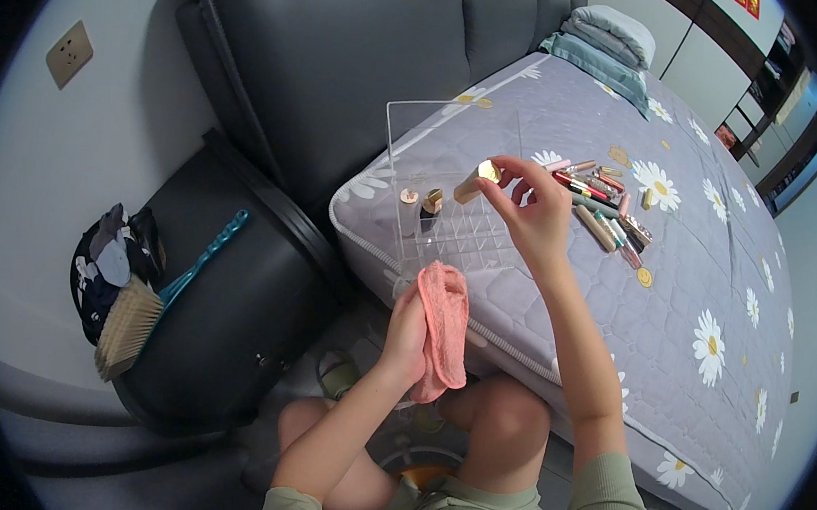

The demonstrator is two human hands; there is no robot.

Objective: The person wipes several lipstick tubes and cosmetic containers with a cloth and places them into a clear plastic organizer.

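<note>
Pinched between the fingers of my right hand [532, 207] is a lipstick-like tube [471, 187] with a shiny gold end. It is held above a clear acrylic organizer [466, 243], which has a grid of small compartments and stands at the mattress corner. Two tubes stand upright in its left part: a pale one with a rose-gold top [409, 199] and a black one with a gold top [430, 209]. My left hand [407, 335] grips a folded coral-pink cloth [444, 333] just in front of the organizer.
A pile of cosmetic tubes [601, 208] lies on the daisy-patterned mattress [691, 275], right of my right hand. Left of the bed, a dark nightstand [223, 337] carries a bed brush [132, 326] with a teal handle and some bundled dark clothes [105, 262]. Folded bedding [608, 42] lies near the headboard [347, 52].
</note>
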